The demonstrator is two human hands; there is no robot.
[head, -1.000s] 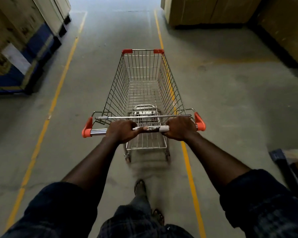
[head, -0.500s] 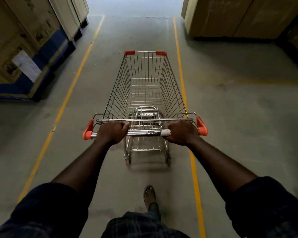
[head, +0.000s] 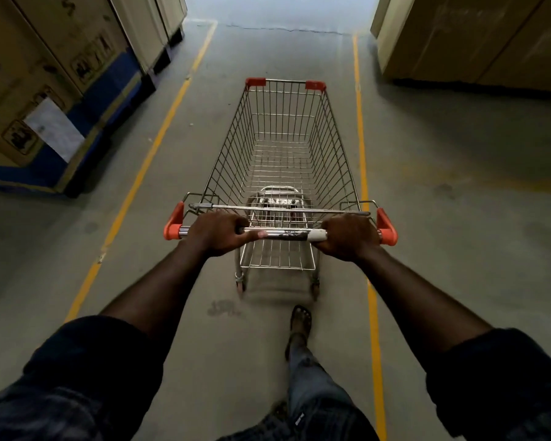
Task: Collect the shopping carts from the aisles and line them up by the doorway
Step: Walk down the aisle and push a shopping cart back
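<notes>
An empty wire shopping cart (head: 283, 148) with orange corner caps stands in front of me on the concrete floor, pointing down the aisle. Its chrome handle bar (head: 287, 233) runs between two orange end pieces. My left hand (head: 215, 232) grips the bar near its left end, thumb lying along the bar. My right hand (head: 347, 237) grips the bar near its right end. The cart's rear wheels show below the basket; the front wheels are hidden.
Tall cardboard boxes on a blue base (head: 54, 100) stand at the left, more large boxes (head: 477, 39) at the right. Two yellow floor lines (head: 360, 122) border the lane. Bright light comes from the far end. My foot (head: 300, 319) is behind the cart.
The cart and I have rolled forward along the lane; the boxes on both sides have come nearer and the cart sits between the yellow lines. Both hands keep their hold.
</notes>
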